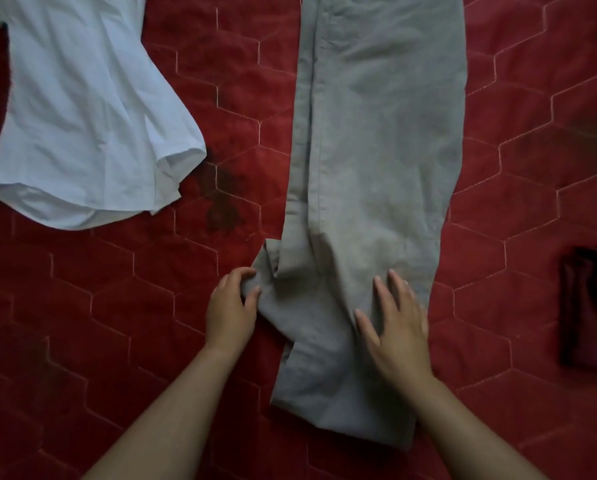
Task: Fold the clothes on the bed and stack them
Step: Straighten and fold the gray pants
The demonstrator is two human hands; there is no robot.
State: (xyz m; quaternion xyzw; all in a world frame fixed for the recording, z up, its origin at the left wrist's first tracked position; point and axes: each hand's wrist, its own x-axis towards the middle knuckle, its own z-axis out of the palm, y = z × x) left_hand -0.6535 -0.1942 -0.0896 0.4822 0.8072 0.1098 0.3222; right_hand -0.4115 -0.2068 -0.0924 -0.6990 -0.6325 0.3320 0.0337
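Grey trousers (pixel 376 150) lie lengthwise down the middle of the red quilted bed cover (pixel 228 81), folded leg on leg. My left hand (pixel 229 310) pinches a flap of grey cloth that juts out from the trousers' left edge. My right hand (pixel 397 327) lies flat on the trousers with its fingers spread and straight. A white shirt (pixel 86 112) is spread out at the upper left, apart from the trousers.
A small folded dark red cloth (pixel 588 310) lies at the right edge of the view. A dark stain (pixel 222 199) marks the cover between the shirt and the trousers. Bare cover shows on both sides of my forearms.
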